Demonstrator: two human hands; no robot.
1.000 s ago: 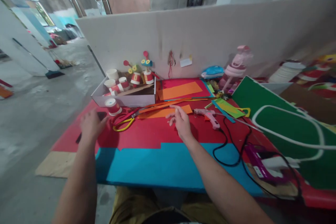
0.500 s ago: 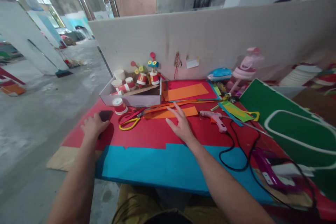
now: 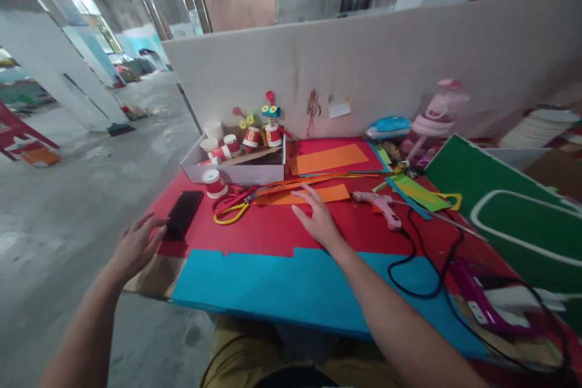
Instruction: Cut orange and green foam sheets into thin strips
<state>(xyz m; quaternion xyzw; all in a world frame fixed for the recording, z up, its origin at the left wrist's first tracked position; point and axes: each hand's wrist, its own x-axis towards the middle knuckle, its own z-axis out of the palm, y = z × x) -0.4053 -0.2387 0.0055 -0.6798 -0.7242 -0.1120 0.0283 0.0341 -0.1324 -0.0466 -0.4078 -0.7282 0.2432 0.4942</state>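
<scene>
From far away I see my left hand (image 3: 137, 247) open with nothing in it, and the black phone (image 3: 184, 213) lies flat on the red surface (image 3: 259, 235) just beside its fingers, though I can't tell if they touch. My right hand (image 3: 319, 222) is open too, with orange paper (image 3: 335, 193) near its fingertips and the pink glue gun (image 3: 382, 204) to its right.

The phone (image 3: 184, 213) is black, the paper strip (image 3: 335, 193) orange, the glue gun (image 3: 383, 204) pink.
</scene>
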